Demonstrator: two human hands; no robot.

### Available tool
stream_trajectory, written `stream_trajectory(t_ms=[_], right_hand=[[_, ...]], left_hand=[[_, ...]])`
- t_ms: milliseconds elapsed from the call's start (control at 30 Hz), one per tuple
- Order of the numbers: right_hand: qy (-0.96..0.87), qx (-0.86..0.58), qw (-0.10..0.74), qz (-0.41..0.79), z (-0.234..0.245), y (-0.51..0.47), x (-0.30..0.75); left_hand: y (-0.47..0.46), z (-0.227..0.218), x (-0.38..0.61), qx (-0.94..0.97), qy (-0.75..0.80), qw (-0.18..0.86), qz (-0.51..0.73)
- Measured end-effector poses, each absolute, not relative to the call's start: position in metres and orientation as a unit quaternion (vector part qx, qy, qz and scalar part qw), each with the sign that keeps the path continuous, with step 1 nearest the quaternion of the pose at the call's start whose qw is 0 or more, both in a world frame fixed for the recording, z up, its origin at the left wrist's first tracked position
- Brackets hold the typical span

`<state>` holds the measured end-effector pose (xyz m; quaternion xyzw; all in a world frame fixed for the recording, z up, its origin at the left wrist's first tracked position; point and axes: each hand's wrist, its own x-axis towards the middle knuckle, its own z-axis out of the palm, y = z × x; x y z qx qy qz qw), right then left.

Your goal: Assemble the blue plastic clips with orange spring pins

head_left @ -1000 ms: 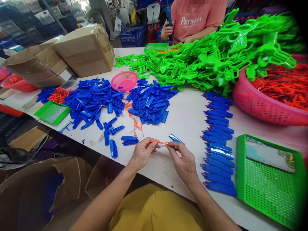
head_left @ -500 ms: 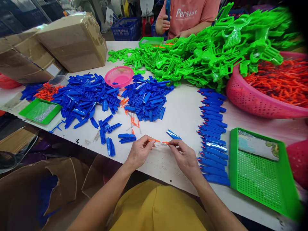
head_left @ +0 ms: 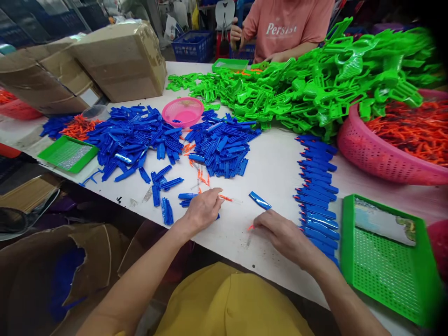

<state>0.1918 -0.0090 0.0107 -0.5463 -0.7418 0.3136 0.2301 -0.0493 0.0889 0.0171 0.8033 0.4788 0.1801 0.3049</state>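
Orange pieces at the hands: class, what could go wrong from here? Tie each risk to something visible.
1. A thin spring sticks out past the orange piece in the left hand; it could slip off.
2. The right hand appears close to the row of blue parts, so a sideways move might knock them out of line.
3. The green pile reaches over the rim of the big pink basket, so loose parts might slide in.

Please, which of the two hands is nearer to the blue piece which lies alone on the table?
Right. The right hand is just by the near end of the blue piece; the left hand is farther off, left of it.
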Motion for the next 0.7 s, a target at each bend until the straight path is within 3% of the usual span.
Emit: stream_trajectory(t_ms=[133,333,433,533,700], right_hand=[[-0.798,-0.524,0.173,0.242,-0.007,-0.009,0.198],[-0.731,-0.616,0.262,0.129,-0.016,-0.011,0.192],[-0.681,-0.675,0.251,0.133,-0.010,-0.022,0.185],[-0.680,-0.699,0.196,0.103,-0.011,-0.038,0.173],[-0.720,-0.677,0.154,0.028,-0.022,-0.050,0.157]], left_hand=[[0.059,0.014,-0.083,0.828,0.469,0.225,0.211],[0.006,-0.004,-0.119,0.825,0.517,0.126,0.189],[0.001,-0.013,-0.119,0.818,0.530,0.119,0.190],[0.004,-0.011,-0.116,0.802,0.527,0.175,0.221],[0.007,0.005,-0.108,0.681,0.546,0.409,0.267]])
